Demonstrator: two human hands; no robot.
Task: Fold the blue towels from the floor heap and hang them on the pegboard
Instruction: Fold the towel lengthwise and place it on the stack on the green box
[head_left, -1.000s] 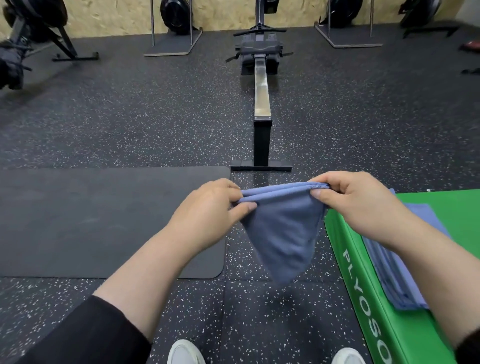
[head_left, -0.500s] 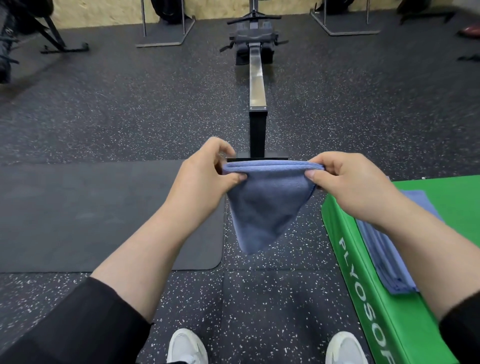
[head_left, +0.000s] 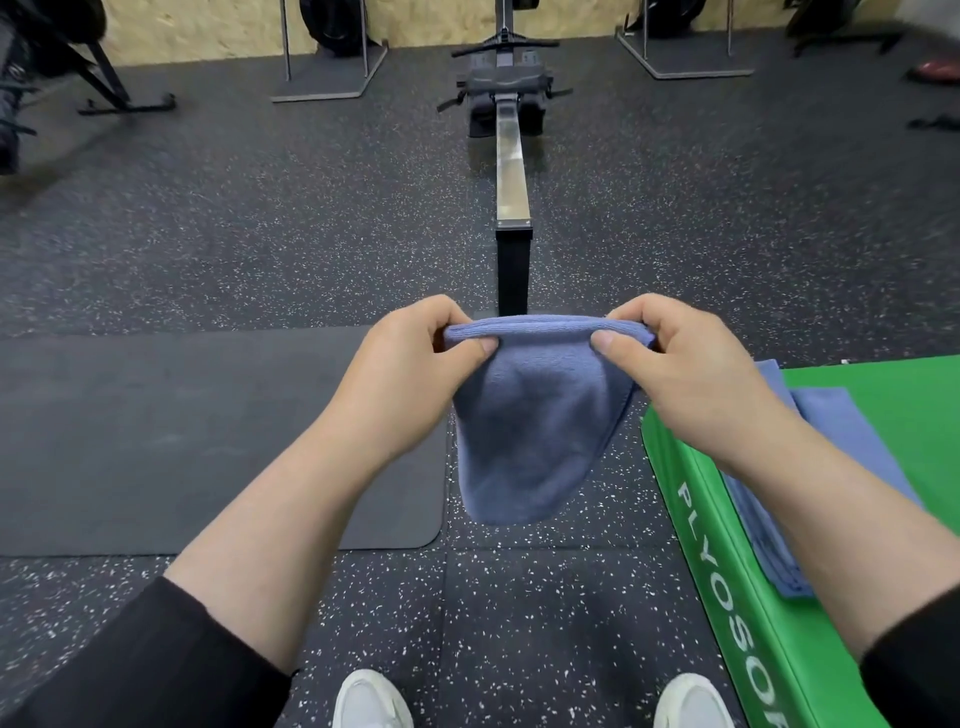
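Note:
A folded blue towel (head_left: 535, 426) hangs in the air in front of me, its top edge stretched level between both hands. My left hand (head_left: 410, 374) pinches the top left corner between thumb and fingers. My right hand (head_left: 680, 364) pinches the top right corner the same way. The towel's lower part droops to a rounded point above the speckled floor. More blue towels (head_left: 831, 441) lie flat on the green plyo box (head_left: 727, 561) at my right, partly hidden by my right forearm. No pegboard and no floor heap are in view.
A rowing machine (head_left: 511, 156) runs away from me straight ahead, its rear leg just beyond the towel. A dark mat (head_left: 182, 441) lies on the floor at left. Metal stands and gym gear line the far wall. My white shoes (head_left: 371, 701) show at the bottom.
The towel's top edge stayed held between both hands while the hanging part settled and filled out from a narrow point to a rounder shape. The view shifted slightly.

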